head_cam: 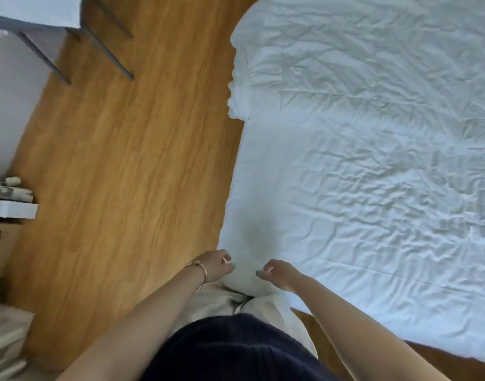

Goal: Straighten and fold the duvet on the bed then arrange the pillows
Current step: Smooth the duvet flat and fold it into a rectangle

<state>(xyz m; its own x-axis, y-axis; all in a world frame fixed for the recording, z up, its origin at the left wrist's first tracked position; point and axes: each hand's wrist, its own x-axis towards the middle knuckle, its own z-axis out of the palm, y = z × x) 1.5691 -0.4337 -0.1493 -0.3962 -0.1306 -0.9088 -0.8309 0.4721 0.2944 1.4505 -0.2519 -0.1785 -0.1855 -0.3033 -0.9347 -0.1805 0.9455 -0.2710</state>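
Duvet [359,174]: spread flat on the bed, creased, unfolded, its near corner pinched by my left hand [216,266] and right hand [277,273]; folding and pillows outstanding, no pillows in view

No text, label, brand, number or sign can be read anywhere in the frame. The white duvet [373,160] at the right is plain, wrinkled fabric with no print. The stacked items [7,193] at the left edge show a grey pattern, but it is too small and blurred to make out as lettering.
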